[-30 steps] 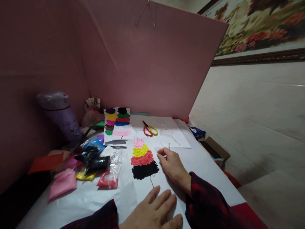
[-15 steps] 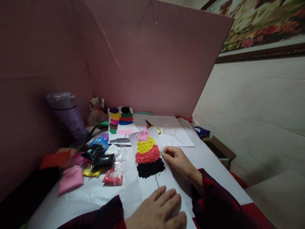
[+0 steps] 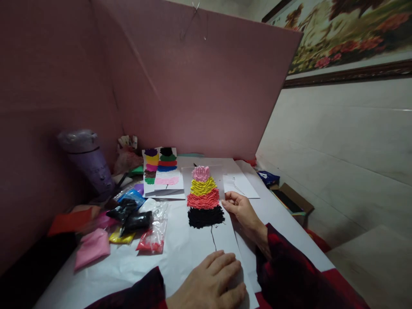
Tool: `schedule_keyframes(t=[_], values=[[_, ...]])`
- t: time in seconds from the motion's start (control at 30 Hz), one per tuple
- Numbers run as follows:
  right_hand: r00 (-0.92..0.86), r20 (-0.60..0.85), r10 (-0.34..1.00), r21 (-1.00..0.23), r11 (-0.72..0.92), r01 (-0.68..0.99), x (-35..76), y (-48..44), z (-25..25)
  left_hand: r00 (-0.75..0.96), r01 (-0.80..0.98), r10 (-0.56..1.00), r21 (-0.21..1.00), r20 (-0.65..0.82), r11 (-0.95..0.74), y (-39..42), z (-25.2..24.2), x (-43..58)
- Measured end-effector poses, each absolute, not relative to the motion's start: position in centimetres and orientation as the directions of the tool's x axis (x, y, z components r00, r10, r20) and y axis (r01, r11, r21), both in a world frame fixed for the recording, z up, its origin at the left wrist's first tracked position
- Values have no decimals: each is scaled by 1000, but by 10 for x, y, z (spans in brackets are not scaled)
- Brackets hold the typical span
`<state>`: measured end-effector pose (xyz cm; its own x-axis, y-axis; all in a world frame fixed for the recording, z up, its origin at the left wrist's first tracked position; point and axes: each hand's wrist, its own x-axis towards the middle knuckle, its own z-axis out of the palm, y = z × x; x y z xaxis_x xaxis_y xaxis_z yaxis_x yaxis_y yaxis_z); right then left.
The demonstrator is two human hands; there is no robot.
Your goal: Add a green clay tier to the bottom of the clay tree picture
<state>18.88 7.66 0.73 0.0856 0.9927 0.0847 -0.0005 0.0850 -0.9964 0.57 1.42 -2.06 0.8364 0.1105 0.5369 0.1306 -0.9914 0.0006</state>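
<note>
A white paper sheet (image 3: 223, 240) lies before me with its far end raised off the table. On it are stacked bands of modelling clay: pink (image 3: 201, 173) at the top, then yellow (image 3: 204, 186), red (image 3: 203, 199) and black (image 3: 206, 217). A thin dark line runs down from the black band. My right hand (image 3: 241, 212) pinches the sheet's right edge beside the red band. Flat over the sheet's near part, my left hand (image 3: 212, 279) rests with its fingers stretched out.
Bags of coloured clay, including a black one (image 3: 138, 222) and a pink one (image 3: 92, 249), pile up at left. Behind them stands a purple tumbler (image 3: 92, 167). Cards with colour bands (image 3: 167, 174) lie farther back. A pink panel (image 3: 193, 86) closes off the far side.
The sheet's far end has been raised and turned slightly to the right, now hiding most of the scissors behind it. My right hand has closed on its edge; my left hand stays on the sheet.
</note>
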Motion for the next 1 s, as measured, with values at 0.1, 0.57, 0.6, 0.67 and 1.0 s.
schedule_keyframes(t=[0.1, 0.57, 0.6, 0.67, 1.0], values=[[94, 68, 993, -997, 72, -38, 189, 77, 8, 836, 115, 99, 4, 540, -993, 14, -21, 6], [58, 63, 996, -993, 68, -96, 186, 74, 12, 819, 106, 88, 1, 567, -994, 15, -29, 9], [56, 64, 996, -993, 69, -96, 186, 74, 13, 817, 107, 89, 1, 569, -994, 15, -29, 9], [45, 63, 997, -993, 67, -94, 186, 73, 14, 819, 110, 94, 7, 566, -994, 14, -30, 9], [21, 59, 998, -994, 61, -87, 184, 70, 16, 831, 106, 103, 25, 546, -994, 13, -29, 10]])
